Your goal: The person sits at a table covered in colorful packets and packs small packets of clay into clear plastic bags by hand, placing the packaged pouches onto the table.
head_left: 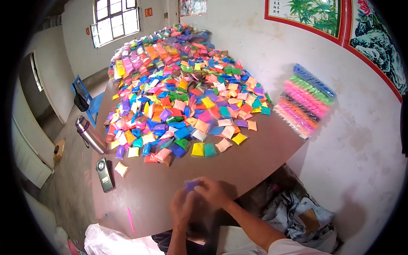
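Both of my hands meet above the near part of the brown table (153, 191), around a small purple packet (192, 185). My left hand (181, 207) is closed on its lower left side. From the right, the fingers of my right hand (211, 192) pinch the packet's upper edge. Past my hands spreads a large heap of small coloured packets (187, 106), in yellow, teal, blue, orange, pink and more. A yellow packet (197, 149) and a teal packet (210, 149) lie at its near edge.
A steel thermos (90, 135) stands at the left edge, with a black device (105, 175) and a pale packet (121, 169) nearby. Closer in lies a pink stick tool (130, 219). Bundles of coloured strips (302, 100) rest against the right wall. A blue chair (91, 104) stands beyond the table.
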The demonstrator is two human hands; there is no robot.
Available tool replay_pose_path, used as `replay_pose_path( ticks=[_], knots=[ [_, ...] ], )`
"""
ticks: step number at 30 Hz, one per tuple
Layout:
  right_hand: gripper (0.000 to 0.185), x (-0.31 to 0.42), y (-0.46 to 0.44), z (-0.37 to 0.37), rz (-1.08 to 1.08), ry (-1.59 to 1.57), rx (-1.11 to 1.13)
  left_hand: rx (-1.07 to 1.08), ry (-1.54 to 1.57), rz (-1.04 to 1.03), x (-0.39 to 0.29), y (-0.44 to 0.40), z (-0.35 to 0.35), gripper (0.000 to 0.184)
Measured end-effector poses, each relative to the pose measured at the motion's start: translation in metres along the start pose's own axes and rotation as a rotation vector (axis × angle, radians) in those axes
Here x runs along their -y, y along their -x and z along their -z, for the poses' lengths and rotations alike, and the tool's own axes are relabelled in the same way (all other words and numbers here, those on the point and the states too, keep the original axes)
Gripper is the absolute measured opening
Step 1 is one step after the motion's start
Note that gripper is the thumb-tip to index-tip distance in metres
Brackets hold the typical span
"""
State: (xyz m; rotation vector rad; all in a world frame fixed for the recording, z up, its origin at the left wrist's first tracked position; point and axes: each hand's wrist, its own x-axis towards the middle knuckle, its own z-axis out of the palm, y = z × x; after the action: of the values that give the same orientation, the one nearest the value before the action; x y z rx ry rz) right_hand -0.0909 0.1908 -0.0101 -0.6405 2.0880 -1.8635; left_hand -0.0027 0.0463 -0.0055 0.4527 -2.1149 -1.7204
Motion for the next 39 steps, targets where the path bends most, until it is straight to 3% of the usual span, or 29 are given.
replay_pose_path(
  ticks=[7, 13, 17, 20, 29, 39],
  knots=[
    [0.027, -0.003, 0.001, 0.000, 0.044, 0.018, 0.090, 0.041, 0.121, 0.078, -0.006, -0.002, 0.003, 0.030],
    [0.024, 0.006, 0.002, -0.001, -0.020, 0.172, 0.044, 0.002, 0.010, 0.091, -0.017, 0.004, 0.007, 0.028],
    [0.027, -0.014, -0.001, -0.003, 0.033, -0.034, 0.050, -0.001, 0.128, 0.142, -0.018, 0.001, 0.003, 0.029],
    [0.018, -0.009, -0.001, -0.002, 0.067, -0.070, 0.018, 0.011, 0.182, 0.161, -0.022, 0.000, 0.003, 0.028],
    [0.013, -0.003, -0.002, -0.003, 0.134, -0.036, -0.005, 0.058, 0.277, 0.118, -0.001, -0.004, 0.012, 0.022],
    [0.019, 0.001, 0.001, 0.001, 0.061, 0.019, -0.013, 0.039, 0.195, 0.091, 0.002, -0.008, 0.008, 0.022]
  ],
)
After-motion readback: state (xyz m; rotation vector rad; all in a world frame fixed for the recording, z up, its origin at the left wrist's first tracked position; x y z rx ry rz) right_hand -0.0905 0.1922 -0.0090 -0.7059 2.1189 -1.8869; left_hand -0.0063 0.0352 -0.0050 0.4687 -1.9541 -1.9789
